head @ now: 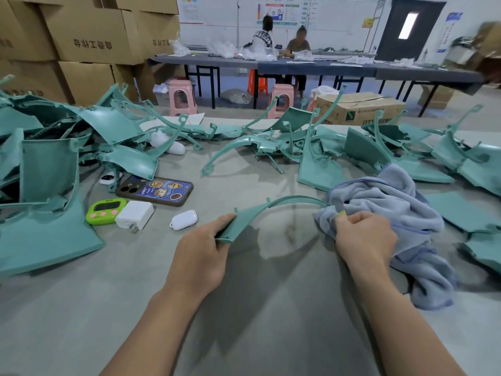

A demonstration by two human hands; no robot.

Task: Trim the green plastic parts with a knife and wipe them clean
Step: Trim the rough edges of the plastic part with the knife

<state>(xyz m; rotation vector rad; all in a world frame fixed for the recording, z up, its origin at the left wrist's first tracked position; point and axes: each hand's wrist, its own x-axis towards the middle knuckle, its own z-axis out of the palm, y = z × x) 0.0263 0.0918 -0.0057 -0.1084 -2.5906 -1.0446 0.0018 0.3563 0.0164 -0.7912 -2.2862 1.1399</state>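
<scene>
Grip: left hand [201, 248] fingers clamped on wide end of curved green plastic part [284, 199]; right hand [363, 237] fingers pinching crumpled blue-grey cloth [393, 202] around narrow end.

A grey worktable [238, 183] strewn with heaps of green plastic parts [48, 169] at left and along the far edge, beside a phone [156, 190], green timer [106, 211], white charger [134, 214], earbud case [184, 219] and a rumpled blue cloth [393, 202].
</scene>
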